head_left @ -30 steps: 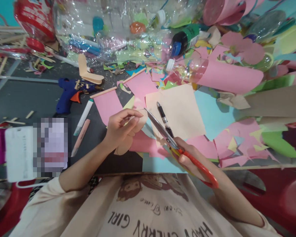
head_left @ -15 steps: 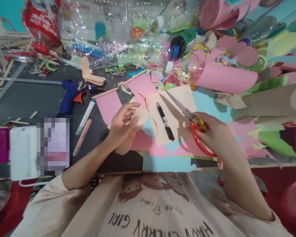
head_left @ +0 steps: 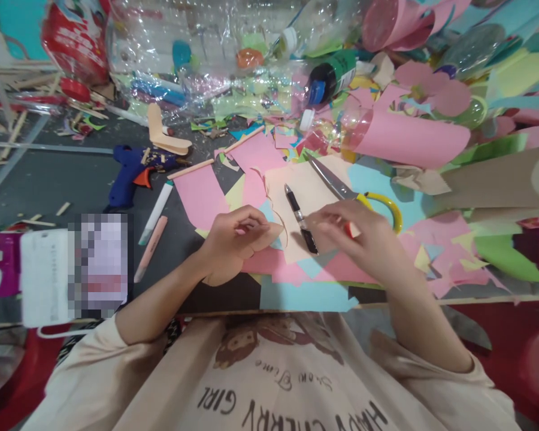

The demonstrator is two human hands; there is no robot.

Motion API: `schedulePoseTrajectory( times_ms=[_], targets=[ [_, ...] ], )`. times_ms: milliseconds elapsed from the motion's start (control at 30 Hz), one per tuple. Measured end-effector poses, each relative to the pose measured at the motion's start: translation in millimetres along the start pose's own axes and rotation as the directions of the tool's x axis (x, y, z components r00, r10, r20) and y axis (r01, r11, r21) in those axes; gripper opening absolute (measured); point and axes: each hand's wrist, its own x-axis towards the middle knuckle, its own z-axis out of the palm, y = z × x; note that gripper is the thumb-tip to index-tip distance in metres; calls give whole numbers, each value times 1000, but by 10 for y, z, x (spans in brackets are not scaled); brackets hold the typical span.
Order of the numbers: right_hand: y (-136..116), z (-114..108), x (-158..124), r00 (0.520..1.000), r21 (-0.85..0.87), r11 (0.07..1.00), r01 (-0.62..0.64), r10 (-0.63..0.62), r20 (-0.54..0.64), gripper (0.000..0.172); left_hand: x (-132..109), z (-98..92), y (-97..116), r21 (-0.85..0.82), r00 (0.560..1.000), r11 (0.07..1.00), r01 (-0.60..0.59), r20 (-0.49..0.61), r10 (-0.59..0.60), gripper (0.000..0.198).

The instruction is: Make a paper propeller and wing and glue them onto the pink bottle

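A small cut-out of beige paper point(head_left: 266, 238) is pinched in my left hand point(head_left: 236, 236). Below that hand a rounded beige paper piece point(head_left: 222, 272) shows, partly covered by the palm. My right hand point(head_left: 353, 230) holds nothing that I can see; its fingers are apart, slightly blurred, and hover over the beige sheet point(head_left: 336, 170). Scissors point(head_left: 335, 179) with red and yellow handles lie on the sheet just beyond my right hand, which hides part of the red handle. Between the hands rests a black pen point(head_left: 302, 218). A thin curled paper strip point(head_left: 282, 224) lies by my left fingertips.
A blue glue gun point(head_left: 128, 170), a white marker point(head_left: 156, 212) and a pink marker point(head_left: 151, 248) lie to the left. Pink paper flags point(head_left: 200, 194) on sticks lie ahead. Plastic bottles, a pink paper-wrapped bottle point(head_left: 408, 139) and coloured scraps crowd the back and right.
My right hand has let go of the scissors, which now lie on the paper, and has moved left. My left hand has turned and come slightly towards me with the beige paper.
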Motion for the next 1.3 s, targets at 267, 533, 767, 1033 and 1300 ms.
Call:
schedulePoseTrajectory(
  times_ms=[267,533,767,1033,1300],
  targets=[
    [-134,519,347,988,399,909,117,-147,44,17,-20,10,83,28,998,999,30,59,-31,30],
    [143,620,438,861,686,727,-41,374,-345,23,70,-78,77,-239,978,960,145,-110,-175,20],
    [235,698,423,891,772,636,-18,360,-275,23,150,-136,-9,-385,913,923,-6,-378,-151,29],
    [277,678,383,961,742,670,35,182,-210,8,218,-216,-83,-329,826,922,-203,-564,-19,25],
    [298,716,376,968,750,645,145,66,-243,34,220,-190,-61,-510,923,848,-146,-378,-68,37]
  ],
)
